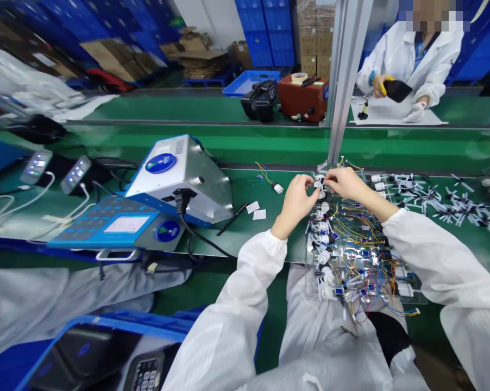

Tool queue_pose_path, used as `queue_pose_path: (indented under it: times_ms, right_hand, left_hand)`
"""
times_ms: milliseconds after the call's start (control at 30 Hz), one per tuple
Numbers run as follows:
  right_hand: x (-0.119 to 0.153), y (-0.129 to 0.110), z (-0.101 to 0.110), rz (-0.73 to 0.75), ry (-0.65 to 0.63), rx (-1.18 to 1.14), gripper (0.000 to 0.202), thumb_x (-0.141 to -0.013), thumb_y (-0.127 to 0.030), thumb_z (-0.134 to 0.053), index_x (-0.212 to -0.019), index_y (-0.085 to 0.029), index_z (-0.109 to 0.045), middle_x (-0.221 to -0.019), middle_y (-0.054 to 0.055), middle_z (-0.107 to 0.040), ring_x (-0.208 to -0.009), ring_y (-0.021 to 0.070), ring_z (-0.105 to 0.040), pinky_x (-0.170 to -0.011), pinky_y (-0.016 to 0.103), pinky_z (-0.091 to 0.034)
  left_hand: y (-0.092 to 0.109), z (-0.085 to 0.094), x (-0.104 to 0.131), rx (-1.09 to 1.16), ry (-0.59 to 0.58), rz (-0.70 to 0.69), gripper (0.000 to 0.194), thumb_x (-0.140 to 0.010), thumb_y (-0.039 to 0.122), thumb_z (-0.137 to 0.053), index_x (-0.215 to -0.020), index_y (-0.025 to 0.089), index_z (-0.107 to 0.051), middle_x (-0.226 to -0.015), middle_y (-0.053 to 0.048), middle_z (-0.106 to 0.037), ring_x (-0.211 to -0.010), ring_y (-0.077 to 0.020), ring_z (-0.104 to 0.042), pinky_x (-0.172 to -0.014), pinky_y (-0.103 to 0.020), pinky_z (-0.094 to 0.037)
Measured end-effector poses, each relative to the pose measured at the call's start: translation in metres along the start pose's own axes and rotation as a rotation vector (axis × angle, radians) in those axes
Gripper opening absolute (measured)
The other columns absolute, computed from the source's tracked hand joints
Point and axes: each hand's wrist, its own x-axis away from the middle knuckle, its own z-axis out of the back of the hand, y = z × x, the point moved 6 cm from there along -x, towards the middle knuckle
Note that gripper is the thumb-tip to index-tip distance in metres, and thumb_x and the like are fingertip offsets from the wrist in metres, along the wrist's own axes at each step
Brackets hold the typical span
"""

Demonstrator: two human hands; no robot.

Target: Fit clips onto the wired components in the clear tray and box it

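Observation:
Both hands meet over the far left corner of a clear tray (pixel 310 255) filled with white parts and coloured wires. My left hand (pixel 299 200) pinches a small white part (pixel 319 184) from the left. From the right, my right hand (pixel 345 183) has thumb and forefinger closed at the same part. Its exact shape is partly hidden by the fingertips. Left of my left hand, a white cylindrical piece with yellow wires (pixel 277 188) lies on the green table (pixel 249 182).
Left stand a white-and-blue box (pixel 167 163) and a blue device (pixel 118 225). A black pen (pixel 232 219) and paper slips (pixel 259 214) lie nearer. White-and-black parts (pixel 448 201) are heaped right. A metal post (pixel 343 81) rises ahead; beyond it a person (pixel 412 60) holds a black object.

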Motion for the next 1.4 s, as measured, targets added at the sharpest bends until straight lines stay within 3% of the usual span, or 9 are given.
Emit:
queue_pose_path:
  times_ms: [200,300,400,500,633,1000,1100,1233,1400]
  right_hand:
    - [0.004,0.009,-0.014,0.192,-0.050,0.217,0.016,-0.091,-0.016,-0.062,-0.098,-0.014,-0.076,-0.111,0.016,-0.072,-0.109,0.0277,-0.063,-0.101,0.039,-0.046]
    - [0.021,0.002,-0.004,0.218,0.039,0.208,0.019,-0.093,-0.016,-0.056,-0.099,-0.013,-0.074,-0.108,0.016,-0.069,-0.104,0.0265,-0.062,-0.096,0.038,-0.048]
    - [0.054,-0.005,-0.007,0.270,-0.157,0.079,0.016,-0.088,-0.015,-0.058,-0.096,-0.016,-0.072,-0.092,0.007,-0.068,-0.084,0.0199,-0.061,-0.081,0.032,-0.049]
    - [0.094,-0.006,-0.020,0.321,-0.378,0.017,0.027,-0.083,-0.020,-0.068,-0.110,-0.020,-0.071,-0.103,0.006,-0.068,-0.085,0.0189,-0.062,-0.079,0.030,-0.050]
    - [0.116,0.000,-0.029,0.287,-0.319,0.043,0.018,-0.090,-0.024,-0.067,-0.107,-0.022,-0.072,-0.119,0.010,-0.061,-0.095,0.0202,-0.062,-0.086,0.034,-0.051]
    - [0.041,-0.016,0.028,0.019,0.060,-0.728,0.011,-0.094,-0.030,-0.058,-0.091,-0.022,-0.050,-0.067,-0.004,-0.060,-0.062,0.0136,-0.055,-0.065,0.027,-0.044]
    - [0.030,-0.008,0.040,-0.033,0.106,-0.525,0.008,-0.092,-0.028,-0.058,-0.091,-0.022,-0.053,-0.058,-0.006,-0.051,-0.055,0.0120,-0.046,-0.061,0.026,-0.037]
    - [0.038,-0.006,0.033,0.027,-0.170,-0.135,0.015,-0.083,-0.024,-0.063,-0.096,-0.019,-0.068,-0.067,-0.002,-0.062,-0.061,0.0133,-0.051,-0.067,0.028,-0.038]
    - [0.053,0.003,0.028,-0.076,-0.288,-0.192,0.029,-0.092,-0.039,-0.055,-0.100,-0.018,-0.074,-0.075,0.002,-0.071,-0.065,0.0146,-0.059,-0.068,0.029,-0.042]
  left_hand:
    - [0.022,-0.030,0.028,-0.243,-0.322,0.095,0.037,-0.080,0.051,-0.083,-0.095,0.021,-0.067,-0.070,-0.007,-0.067,-0.075,-0.0301,-0.070,-0.078,-0.040,-0.053]
    - [0.022,-0.038,0.022,-0.330,-0.477,0.132,0.032,-0.081,0.038,-0.081,-0.104,0.020,-0.070,-0.082,-0.011,-0.073,-0.085,-0.0313,-0.073,-0.082,-0.039,-0.054]
    - [0.020,-0.037,0.014,-0.280,-0.567,0.111,0.032,-0.079,0.020,-0.071,-0.111,0.020,-0.073,-0.093,-0.009,-0.077,-0.086,-0.0250,-0.072,-0.079,-0.032,-0.052]
    - [0.008,-0.035,0.009,-0.132,-0.558,0.145,0.027,-0.080,0.018,-0.066,-0.105,0.017,-0.076,-0.083,-0.006,-0.076,-0.073,-0.0193,-0.069,-0.070,-0.027,-0.048]
    - [-0.019,-0.041,0.006,0.118,-0.558,0.314,0.028,-0.082,0.022,-0.067,-0.106,0.012,-0.079,-0.073,-0.005,-0.074,-0.061,-0.0142,-0.061,-0.060,-0.024,-0.042]
    - [-0.064,-0.039,0.006,0.441,-0.501,0.518,0.022,-0.087,0.022,-0.073,-0.106,0.011,-0.076,-0.073,-0.004,-0.074,-0.056,-0.0100,-0.061,-0.051,-0.019,-0.038]
    - [-0.074,-0.037,0.016,0.515,-0.466,0.599,0.022,-0.090,0.026,-0.074,-0.107,0.013,-0.067,-0.068,-0.002,-0.069,-0.051,-0.0104,-0.061,-0.045,-0.018,-0.036]
    - [-0.080,-0.032,0.020,0.591,-0.361,0.603,0.030,-0.084,0.016,-0.080,-0.105,0.014,-0.059,-0.073,0.001,-0.065,-0.049,-0.0096,-0.061,-0.044,-0.018,-0.043]
    - [-0.083,-0.031,0.020,0.704,-0.266,0.594,0.031,-0.087,0.019,-0.076,-0.113,0.014,-0.060,-0.112,-0.009,-0.069,-0.061,-0.0095,-0.069,-0.051,-0.021,-0.054]
